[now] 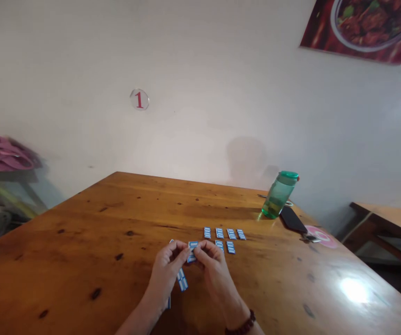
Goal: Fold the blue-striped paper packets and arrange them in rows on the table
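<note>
My left hand (165,267) and my right hand (215,269) meet near the front of the wooden table (99,223). Between their thumbs and fingers they pinch a small blue-and-white printed piece (193,244), like a label or small card. Under and beside my left hand lies a blue-and-white strip (182,282), partly covered by the hand. Just beyond my right hand, several similar small pieces (231,233) lie in two rows, the nearer one partly hidden by my fingers. What is printed on them is too small to read.
A green bottle (280,195) stands at the back right. Beside it are a dark phone (293,219), keys or a small metal item (310,238) and a pink round disc (326,237) near the table's right edge. Another table (396,214) stands further right; pink cloth (3,153) is at left.
</note>
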`<state>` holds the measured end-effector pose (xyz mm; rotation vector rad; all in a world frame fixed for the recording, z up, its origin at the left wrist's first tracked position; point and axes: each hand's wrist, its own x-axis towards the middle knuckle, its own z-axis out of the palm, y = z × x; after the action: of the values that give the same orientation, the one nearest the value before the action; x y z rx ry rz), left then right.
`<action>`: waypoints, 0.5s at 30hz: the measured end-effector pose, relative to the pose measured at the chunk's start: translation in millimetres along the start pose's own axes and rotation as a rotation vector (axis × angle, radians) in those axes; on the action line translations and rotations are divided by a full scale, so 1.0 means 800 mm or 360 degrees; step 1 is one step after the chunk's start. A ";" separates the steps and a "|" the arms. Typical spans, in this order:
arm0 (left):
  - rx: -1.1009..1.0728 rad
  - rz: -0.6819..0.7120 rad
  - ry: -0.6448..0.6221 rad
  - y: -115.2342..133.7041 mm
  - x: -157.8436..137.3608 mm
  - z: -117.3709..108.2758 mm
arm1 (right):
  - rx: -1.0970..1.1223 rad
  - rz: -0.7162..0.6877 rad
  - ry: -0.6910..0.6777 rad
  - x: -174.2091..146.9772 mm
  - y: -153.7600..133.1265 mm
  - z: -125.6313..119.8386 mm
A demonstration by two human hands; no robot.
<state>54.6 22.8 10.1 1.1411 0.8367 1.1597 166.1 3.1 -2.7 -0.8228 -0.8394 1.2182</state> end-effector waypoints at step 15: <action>-0.0400 -0.0369 -0.0360 0.004 -0.006 0.002 | 0.0499 0.0410 -0.0504 0.000 0.005 -0.014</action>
<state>53.8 17.6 13.7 0.9205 0.6112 0.8967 173.9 2.5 -11.3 -0.4981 -0.7813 1.6899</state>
